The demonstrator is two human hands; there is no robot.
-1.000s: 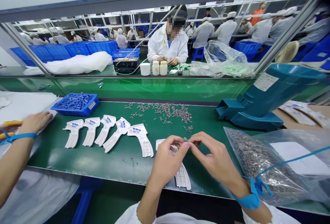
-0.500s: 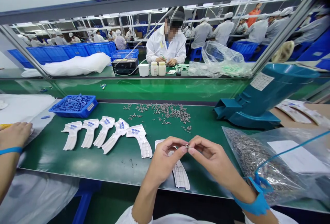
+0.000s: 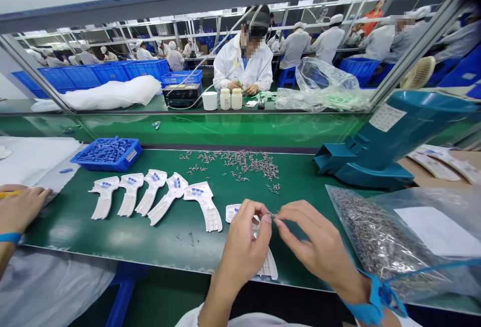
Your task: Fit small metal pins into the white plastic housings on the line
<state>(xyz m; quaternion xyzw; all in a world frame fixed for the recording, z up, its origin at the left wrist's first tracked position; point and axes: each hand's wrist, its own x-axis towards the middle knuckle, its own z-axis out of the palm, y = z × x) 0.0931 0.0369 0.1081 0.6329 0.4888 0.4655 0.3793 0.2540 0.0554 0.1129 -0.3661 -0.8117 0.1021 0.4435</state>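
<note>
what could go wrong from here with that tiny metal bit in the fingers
The tiny metal part pinched between the left hand and right hand could slip and get lost among the loose metal parts on the green bench mat. The white plastic piece under the hands lies near the mat's front edge, so it might get nudged off. Those unconfined loose parts could also get scattered if a hand brushes them.

1 head-worn camera looks forward and down across the green workbench (image 3: 112, 236) from close range
</note>
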